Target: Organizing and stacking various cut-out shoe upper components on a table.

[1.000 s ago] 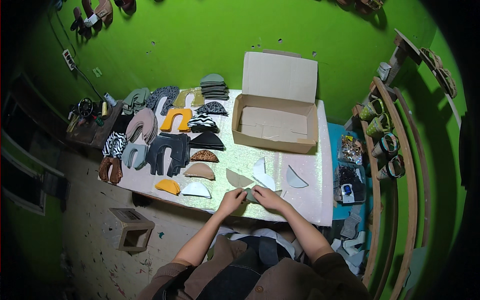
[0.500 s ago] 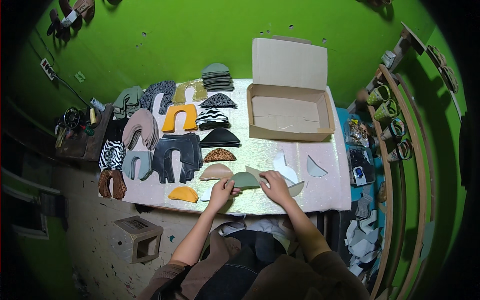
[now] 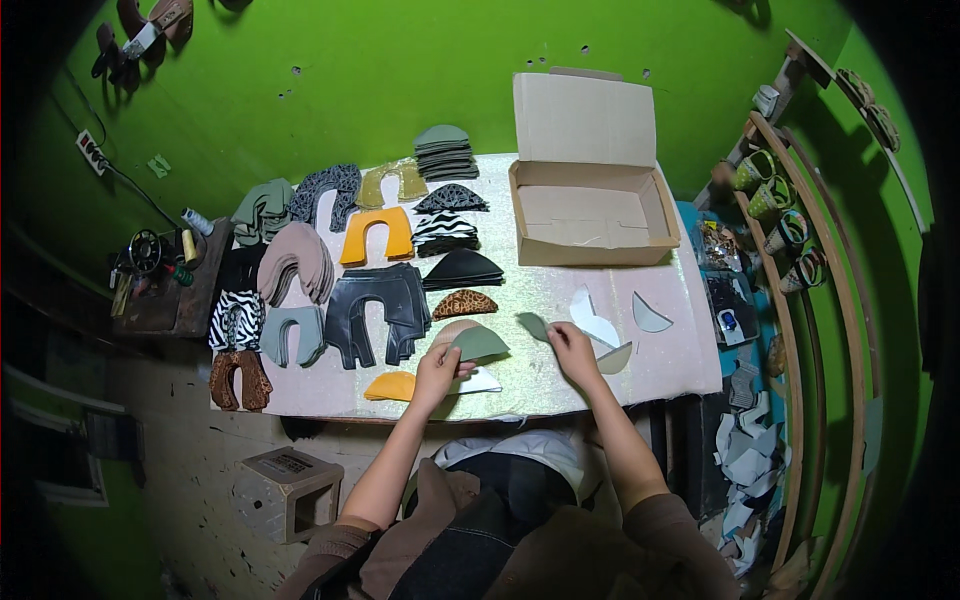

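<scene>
Green half-moon piece [image 3: 484, 344] is over the near side of the table [image 3: 665, 380], its left end pinched by the left hand [image 3: 437, 372], perhaps leaving its face uncovered. The right hand [image 3: 573, 355] pinches a second green piece [image 3: 532, 324], apart. Half-moon piles [image 3: 462, 272] form a column, seemingly sorted by colour.

Left hand [image 3: 437, 374], lower centre: gripping a green half-moon piece [image 3: 480, 345]. Right hand [image 3: 575, 356], right of it: pinching a second green piece [image 3: 533, 324], the two standing apart. Cardboard box [image 3: 598, 252], upper right of centre: standing open, lid raised. Orange arch pieces [image 3: 355, 240], left of centre: lying on the table [image 3: 685, 370]. Green half-moon stack [image 3: 445, 155], upper centre: resting near the wall [image 3: 400, 80].
</scene>
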